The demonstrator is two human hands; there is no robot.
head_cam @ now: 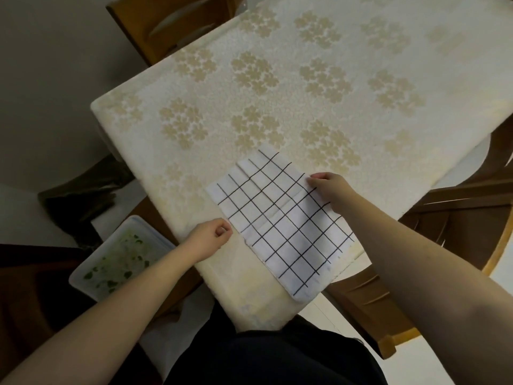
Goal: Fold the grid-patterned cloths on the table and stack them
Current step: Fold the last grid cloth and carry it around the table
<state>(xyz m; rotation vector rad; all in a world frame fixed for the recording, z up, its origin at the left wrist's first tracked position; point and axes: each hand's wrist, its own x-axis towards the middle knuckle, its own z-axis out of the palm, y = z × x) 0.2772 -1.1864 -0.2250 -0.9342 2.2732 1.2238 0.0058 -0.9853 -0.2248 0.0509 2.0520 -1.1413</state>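
Observation:
White cloths with a black grid (pixel 280 226) lie layered on the near corner of the table (pixel 277 87). Their far ends are fanned out in offset edges (pixel 258 165), and the near corner hangs slightly over the table's edge. My right hand (pixel 330 188) lies over the right edge of the top cloth, with its fingers curled onto that edge. Just off the cloths' left edge, my left hand (pixel 212 236) rests on the table. Its fingers are curled into a loose fist and nothing shows in it.
The table wears a cream cover with beige flower prints. Wooden chairs stand at the far left (pixel 166 26) and at the right (pixel 455 212). A plastic tub with green scraps (pixel 116 259) sits low at my left, beside dark fabric (pixel 83 195).

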